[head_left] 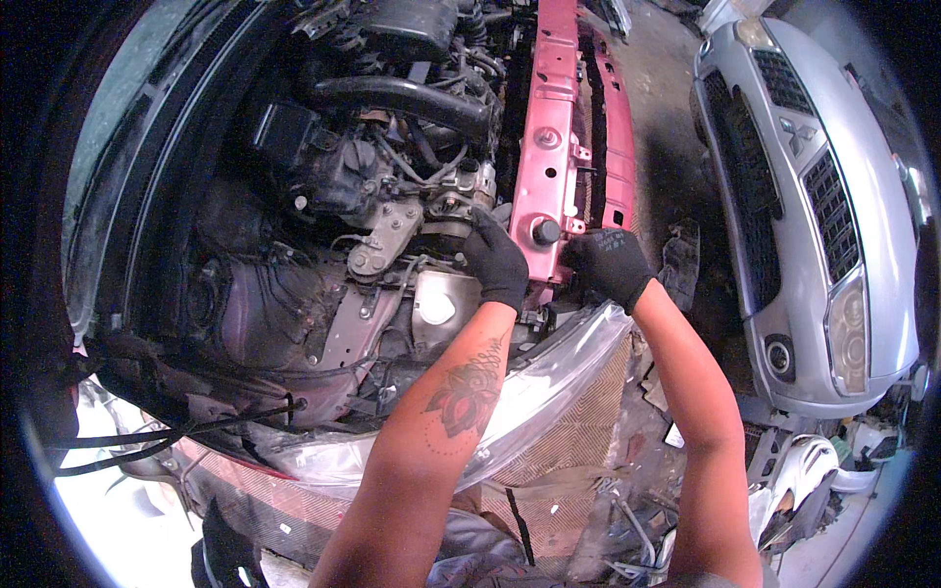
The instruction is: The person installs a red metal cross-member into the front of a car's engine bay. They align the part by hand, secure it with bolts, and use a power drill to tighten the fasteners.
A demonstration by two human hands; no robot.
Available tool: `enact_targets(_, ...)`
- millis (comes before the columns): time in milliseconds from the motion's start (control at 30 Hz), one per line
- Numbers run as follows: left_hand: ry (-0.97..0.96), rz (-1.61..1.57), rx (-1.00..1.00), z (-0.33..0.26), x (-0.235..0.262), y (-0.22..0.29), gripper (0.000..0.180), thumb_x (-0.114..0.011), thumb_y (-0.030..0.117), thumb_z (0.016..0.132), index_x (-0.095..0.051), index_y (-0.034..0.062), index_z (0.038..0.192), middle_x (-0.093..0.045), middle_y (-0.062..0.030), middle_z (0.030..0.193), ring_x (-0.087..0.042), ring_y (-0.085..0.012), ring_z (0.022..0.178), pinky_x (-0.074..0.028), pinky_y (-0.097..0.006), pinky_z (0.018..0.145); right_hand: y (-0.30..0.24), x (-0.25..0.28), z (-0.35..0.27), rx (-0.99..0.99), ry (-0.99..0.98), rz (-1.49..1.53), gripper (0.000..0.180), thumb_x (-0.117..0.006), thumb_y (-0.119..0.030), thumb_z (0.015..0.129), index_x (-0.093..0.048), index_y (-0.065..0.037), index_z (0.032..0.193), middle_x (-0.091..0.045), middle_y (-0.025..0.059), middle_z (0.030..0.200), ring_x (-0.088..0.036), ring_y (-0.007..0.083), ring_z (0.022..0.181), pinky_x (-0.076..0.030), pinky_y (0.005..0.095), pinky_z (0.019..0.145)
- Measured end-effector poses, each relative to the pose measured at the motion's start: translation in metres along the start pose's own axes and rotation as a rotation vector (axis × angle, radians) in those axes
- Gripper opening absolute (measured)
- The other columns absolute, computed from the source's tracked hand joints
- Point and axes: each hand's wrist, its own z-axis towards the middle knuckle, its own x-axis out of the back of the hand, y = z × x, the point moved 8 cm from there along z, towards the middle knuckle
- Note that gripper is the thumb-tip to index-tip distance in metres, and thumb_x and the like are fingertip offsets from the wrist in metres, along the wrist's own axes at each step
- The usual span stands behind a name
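Note:
Both my hands wear black gloves and work at the near end of a pink radiator support bar (551, 108) at the front of an open engine bay. My left hand (493, 263) is on the engine side of the bar, fingers curled down beside the pulley area; what they grip is hidden. On the outer side, my right hand (616, 267) is closed against the bar's edge, its fingertips out of sight. Between the hands, a round black cap (545, 230) sits on top of the bar. A clear headlight (549, 392) lies below my wrists.
A silver front bumper (823, 216) with grilles and lamps stands on the floor to the right. Black hoses (402, 98) and a metal engine mount bracket (382, 240) fill the bay at left. Patterned matting (559, 446) and loose parts (637, 524) lie on the floor nearby.

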Motion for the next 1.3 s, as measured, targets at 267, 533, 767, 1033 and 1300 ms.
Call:
enact_targets(267, 0.093, 0.093, -0.084, 0.003, 0.003, -0.003, 0.063, -0.036, 0.040, 0.106, -0.061, -0.0148, 0.091, -0.061, -0.0360, 0.085, -0.057, -0.0457, 0.079, -0.042, -0.050, 0.077, -0.011, 0.021, -0.002, -0.031, 0.107, 0.119, 0.029, -0.069, -0.023, 0.074, -0.072, -0.012, 0.100, -0.069, 0.0135, 0.086, -0.068, 0.0345, 0.079, -0.054, 0.0446, 0.070)
enact_targets(533, 0.021, 0.107, -0.012, 0.001, -0.002, -0.010, 0.061, -0.035, 0.041, 0.106, -0.062, -0.0134, 0.094, -0.062, -0.0354, 0.088, -0.057, -0.0466, 0.080, -0.043, -0.050, 0.077, -0.002, -0.002, 0.003, -0.056, -0.059, 0.018, 0.027, -0.070, -0.026, 0.073, -0.073, -0.012, 0.097, -0.069, 0.0146, 0.084, -0.068, 0.0347, 0.079, -0.054, 0.0452, 0.070)
enact_targets(767, -0.047, 0.165, 0.047, 0.001, -0.003, -0.010, 0.061, -0.034, 0.040, 0.106, -0.060, -0.0149, 0.100, -0.063, -0.0351, 0.091, -0.058, -0.0463, 0.083, -0.044, -0.047, 0.078, 0.005, 0.005, -0.006, -0.048, 0.168, 0.080, 0.025, -0.071, -0.033, 0.072, -0.070, -0.012, 0.084, -0.068, 0.0139, 0.076, -0.068, 0.0331, 0.070, -0.055, 0.0448, 0.065)
enact_targets(1033, 0.009, 0.059, 0.012, 0.003, 0.000, -0.010, 0.060, -0.034, 0.040, 0.106, -0.058, -0.0154, 0.107, -0.062, -0.0357, 0.096, -0.059, -0.0450, 0.087, -0.045, -0.045, 0.080, -0.005, 0.002, 0.000, -0.015, 0.048, 0.000, 0.026, -0.066, -0.021, 0.076, -0.072, -0.010, 0.099, -0.069, 0.0152, 0.087, -0.068, 0.0337, 0.080, -0.054, 0.0452, 0.072)
enact_targets(1300, -0.085, -0.019, 0.179, 0.000, -0.003, 0.000, 0.064, -0.032, 0.043, 0.106, -0.064, -0.0121, 0.099, -0.065, -0.0317, 0.091, -0.062, -0.0426, 0.084, -0.045, -0.045, 0.079, 0.000, 0.005, -0.004, -0.032, 0.105, -0.043, 0.026, -0.073, -0.034, 0.068, -0.069, -0.011, 0.079, -0.067, 0.0138, 0.069, -0.067, 0.0349, 0.064, -0.054, 0.0467, 0.058)
